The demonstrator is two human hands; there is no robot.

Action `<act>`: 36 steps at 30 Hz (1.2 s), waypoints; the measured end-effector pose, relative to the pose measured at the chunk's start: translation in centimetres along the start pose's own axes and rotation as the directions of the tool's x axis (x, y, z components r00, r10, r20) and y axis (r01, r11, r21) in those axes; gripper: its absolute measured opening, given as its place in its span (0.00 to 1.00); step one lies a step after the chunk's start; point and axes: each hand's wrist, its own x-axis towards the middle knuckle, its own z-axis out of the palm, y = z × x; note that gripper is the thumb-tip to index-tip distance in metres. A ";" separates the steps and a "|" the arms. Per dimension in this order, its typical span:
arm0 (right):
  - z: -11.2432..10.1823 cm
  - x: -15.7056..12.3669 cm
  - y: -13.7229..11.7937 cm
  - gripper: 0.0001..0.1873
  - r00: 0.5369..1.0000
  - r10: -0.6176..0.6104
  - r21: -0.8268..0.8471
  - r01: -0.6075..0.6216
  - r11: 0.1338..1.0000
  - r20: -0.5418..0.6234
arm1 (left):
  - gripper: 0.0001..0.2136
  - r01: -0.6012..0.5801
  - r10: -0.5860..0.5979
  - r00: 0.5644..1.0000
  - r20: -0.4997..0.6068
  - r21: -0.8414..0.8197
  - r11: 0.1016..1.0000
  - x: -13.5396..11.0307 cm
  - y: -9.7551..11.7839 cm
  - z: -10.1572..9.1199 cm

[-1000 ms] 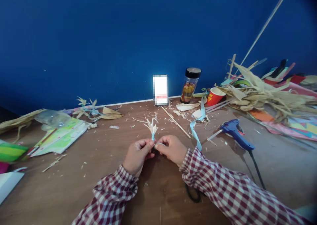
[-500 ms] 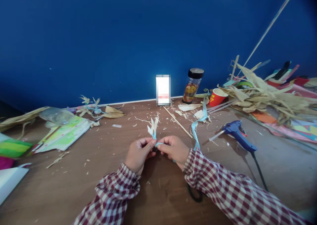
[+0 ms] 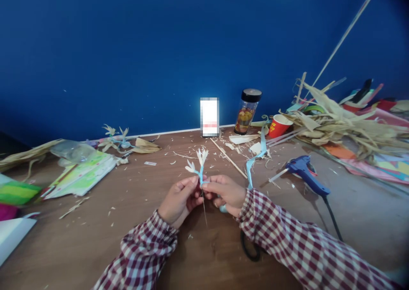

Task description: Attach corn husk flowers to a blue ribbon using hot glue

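Observation:
Between my hands, just above the table, stands a small corn-husk flower (image 3: 202,159) with pale petals and a stem wrapped in light blue tape. A thin wire hangs from its lower end. My left hand (image 3: 179,198) pinches the stem from the left with thumb and fingers. On the other side my right hand (image 3: 227,193) is closed on the blue tape (image 3: 207,182) where it meets the stem. Part of a light blue roll shows under the right palm. A loose light blue ribbon (image 3: 250,170) lies on the table behind my right wrist.
A blue glue gun (image 3: 308,175) with its cord lies to the right. Behind are a red paper cup (image 3: 278,127), a jar (image 3: 247,112) and a thin stick (image 3: 228,158). Dried husks (image 3: 338,124) pile up at right; finished-looking flowers (image 3: 119,140) lie at left.
The flower has turned, and its petals now spread into two clusters. The wire below the hands has come into view, and more of the blue roll shows under my right hand.

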 end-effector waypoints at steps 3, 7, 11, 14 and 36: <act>-0.1 -0.1 0.0 0.10 1.000 -0.005 0.018 0.005 1.000 0.024 | 0.11 0.030 -0.029 0.999 0.012 -0.040 0.999 0.1 -0.1 -0.3; 0.0 -0.1 0.2 0.10 0.998 0.000 0.035 -0.002 0.999 0.058 | 0.11 0.044 -0.043 0.999 0.015 -0.052 0.998 0.2 -0.2 -0.6; -0.1 0.0 0.2 0.09 1.000 -0.001 0.034 0.001 0.999 0.013 | 0.11 0.073 -0.072 0.997 0.013 -0.043 0.996 0.1 0.2 -0.6; -0.2 0.2 0.3 0.09 1.000 -0.018 0.021 0.018 1.000 -0.015 | 0.11 0.093 -0.093 0.996 0.002 -0.041 0.995 0.1 0.4 -0.6; -1.0 0.7 0.7 0.08 0.996 0.009 -0.267 -0.032 0.963 -0.086 | 0.12 0.058 -0.012 0.991 -0.133 0.349 0.935 0.3 0.0 -1.1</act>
